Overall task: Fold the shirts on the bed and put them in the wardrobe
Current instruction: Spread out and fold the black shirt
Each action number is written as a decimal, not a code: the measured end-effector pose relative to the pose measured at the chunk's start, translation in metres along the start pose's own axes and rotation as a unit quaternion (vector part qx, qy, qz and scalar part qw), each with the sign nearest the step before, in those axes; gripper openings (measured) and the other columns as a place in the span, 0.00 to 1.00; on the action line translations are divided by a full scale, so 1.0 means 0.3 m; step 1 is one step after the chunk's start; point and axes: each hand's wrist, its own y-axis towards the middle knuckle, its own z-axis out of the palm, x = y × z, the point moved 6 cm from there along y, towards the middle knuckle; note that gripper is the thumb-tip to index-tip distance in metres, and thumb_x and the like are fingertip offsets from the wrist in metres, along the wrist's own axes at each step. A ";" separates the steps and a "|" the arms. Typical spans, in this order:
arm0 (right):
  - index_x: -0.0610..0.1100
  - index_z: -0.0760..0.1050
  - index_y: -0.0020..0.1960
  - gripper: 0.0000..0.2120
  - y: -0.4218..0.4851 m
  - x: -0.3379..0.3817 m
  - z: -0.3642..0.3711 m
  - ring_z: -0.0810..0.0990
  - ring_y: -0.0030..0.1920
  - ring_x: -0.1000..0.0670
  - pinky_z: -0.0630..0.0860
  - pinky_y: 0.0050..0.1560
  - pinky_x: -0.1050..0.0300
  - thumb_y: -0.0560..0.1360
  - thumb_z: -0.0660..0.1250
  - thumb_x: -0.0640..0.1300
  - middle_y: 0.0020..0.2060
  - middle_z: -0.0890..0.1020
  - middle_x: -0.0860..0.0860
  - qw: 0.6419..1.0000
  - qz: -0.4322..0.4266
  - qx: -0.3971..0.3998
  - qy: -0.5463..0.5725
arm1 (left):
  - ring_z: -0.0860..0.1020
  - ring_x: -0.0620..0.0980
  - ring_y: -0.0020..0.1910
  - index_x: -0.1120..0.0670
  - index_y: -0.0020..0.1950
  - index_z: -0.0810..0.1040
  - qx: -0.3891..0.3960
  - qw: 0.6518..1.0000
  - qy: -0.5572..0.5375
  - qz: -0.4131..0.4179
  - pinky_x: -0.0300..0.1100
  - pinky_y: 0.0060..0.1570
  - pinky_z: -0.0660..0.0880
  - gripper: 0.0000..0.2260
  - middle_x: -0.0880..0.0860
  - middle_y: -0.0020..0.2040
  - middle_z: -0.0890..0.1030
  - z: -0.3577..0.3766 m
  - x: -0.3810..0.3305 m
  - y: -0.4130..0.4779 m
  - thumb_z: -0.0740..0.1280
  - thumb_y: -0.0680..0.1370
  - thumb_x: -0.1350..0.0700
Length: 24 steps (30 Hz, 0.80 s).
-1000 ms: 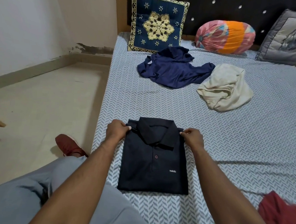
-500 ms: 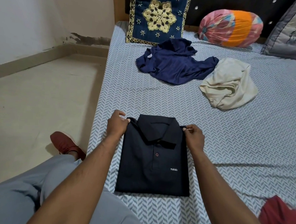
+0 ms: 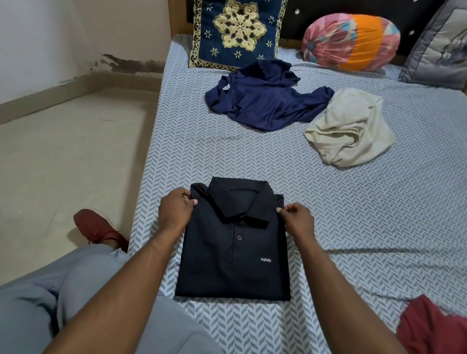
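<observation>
A black polo shirt (image 3: 235,256) lies folded into a neat rectangle on the bed (image 3: 388,227), collar up and facing away from me. My left hand (image 3: 175,210) pinches its left shoulder edge. My right hand (image 3: 298,220) pinches the right shoulder edge beside the collar. Farther up the bed a navy blue shirt (image 3: 264,99) lies crumpled, and a cream shirt (image 3: 350,129) is bunched up to its right. A red garment (image 3: 441,342) shows at the lower right corner, partly cut off by the frame.
Against the dark headboard stand a blue patterned cushion (image 3: 236,26), a pink-and-orange bolster (image 3: 350,41) and a grey pillow (image 3: 451,45). Bare floor (image 3: 58,166) lies left of the bed. My knee in grey trousers (image 3: 54,316) and a red shoe (image 3: 98,227) are at the bed's edge.
Both hands have slid slightly down the shirt's shoulder edges and closed tighter on the fabric. The camera has tilted down and nearer the bed.
</observation>
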 end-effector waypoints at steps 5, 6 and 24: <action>0.49 0.75 0.46 0.10 -0.028 0.033 -0.016 0.82 0.46 0.46 0.78 0.50 0.52 0.73 0.70 0.55 0.42 0.81 0.51 1.000 0.016 -0.011 -0.012 | 0.78 0.57 0.57 0.55 0.57 0.79 0.029 0.998 0.023 -0.051 0.45 0.57 0.73 0.12 0.55 0.56 0.82 -0.008 0.006 0.030 0.70 0.75 0.54; 0.49 0.74 0.47 0.12 -0.041 0.028 -0.027 0.82 0.45 0.46 0.79 0.50 0.50 0.72 0.69 0.56 0.42 0.81 0.51 1.000 0.022 -0.008 -0.014 | 0.78 0.57 0.57 0.56 0.58 0.78 0.039 0.998 0.028 -0.048 0.46 0.57 0.73 0.13 0.56 0.56 0.81 -0.012 0.002 0.013 0.70 0.75 0.52; 0.46 0.75 0.53 0.14 -0.309 0.023 -0.065 0.79 0.48 0.48 0.72 0.47 0.57 0.70 0.73 0.47 0.47 0.80 0.49 0.976 -0.171 0.018 -0.131 | 0.77 0.57 0.56 0.56 0.60 0.72 0.091 0.967 0.223 0.079 0.46 0.52 0.72 0.18 0.57 0.56 0.77 -0.037 -0.017 -0.309 0.70 0.74 0.51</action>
